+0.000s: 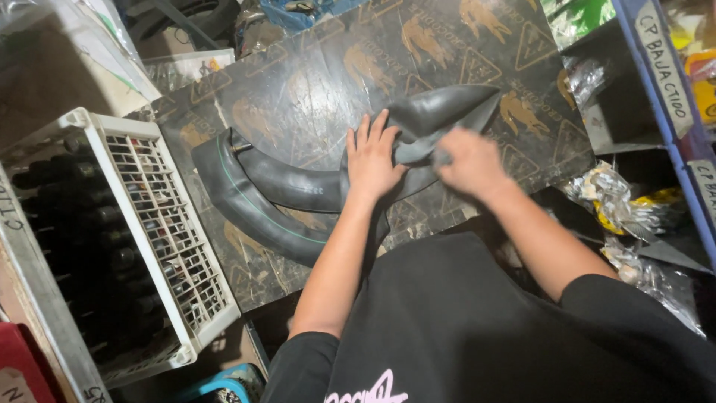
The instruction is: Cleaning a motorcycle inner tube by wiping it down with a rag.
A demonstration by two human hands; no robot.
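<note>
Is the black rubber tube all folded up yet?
Not yet. One end of the flat black rubber inner tube is folded over. The left hand presses the fold while the right hand pulls a flap. The long curved part still lies unfolded on the dark board.

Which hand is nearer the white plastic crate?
Left. The left hand presses flat on the black inner tube, on the side toward the white crate; the right hand grips the tube's folded end, farther off.

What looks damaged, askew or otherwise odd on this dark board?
Nothing looks spilled or broken. The black inner tube lies deflated and partly folded under the left hand and right hand. The board is scuffed, and the white crate beside it sits tilted.
</note>
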